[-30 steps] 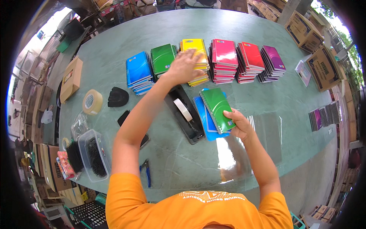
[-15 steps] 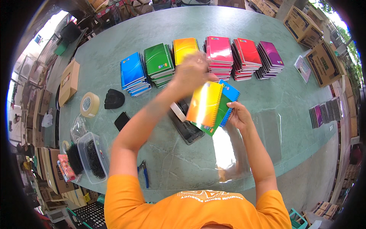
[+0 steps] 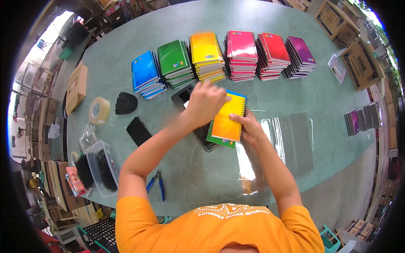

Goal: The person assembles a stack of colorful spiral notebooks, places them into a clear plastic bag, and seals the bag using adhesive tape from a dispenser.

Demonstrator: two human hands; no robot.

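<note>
Currently held notebooks [image 3: 229, 126]: a loose bundle, yellow uppermost with green and blue edges showing beneath, is held at the dial's centre, 12 o'clock being taken as straight ahead of the person.
Right hand [image 3: 249, 126]: the bundle is grasped from 3 o'clock, the thumb pressed on the yellow cover, apparently so that the separate notebooks are kept from sliding.
Left hand [image 3: 205, 101]: its fingers are curled between 10 and 11 o'clock, near the bundle's upper corner; because of blur, whether anything is pinched cannot be told.
Colour stacks: notebooks are sorted by cover, from the blue stack [image 3: 145, 71] at 10 o'clock to the purple stack [image 3: 301, 50] between 1 and 2, presumably so that every colour can be reached separately.
Tape dispenser [image 3: 181, 98]: it is placed at 9 o'clock, partly covered by the left hand and bundle, probably for easy reach.
Blue-handled cutters [image 3: 162, 187]: they are left between 7 and 8 o'clock, seemingly out of the way.
Change since half a second ago: the yellow notebook, then slanted across the others, has been aligned more closely with them, and the right thumb has been brought onto it.
</note>
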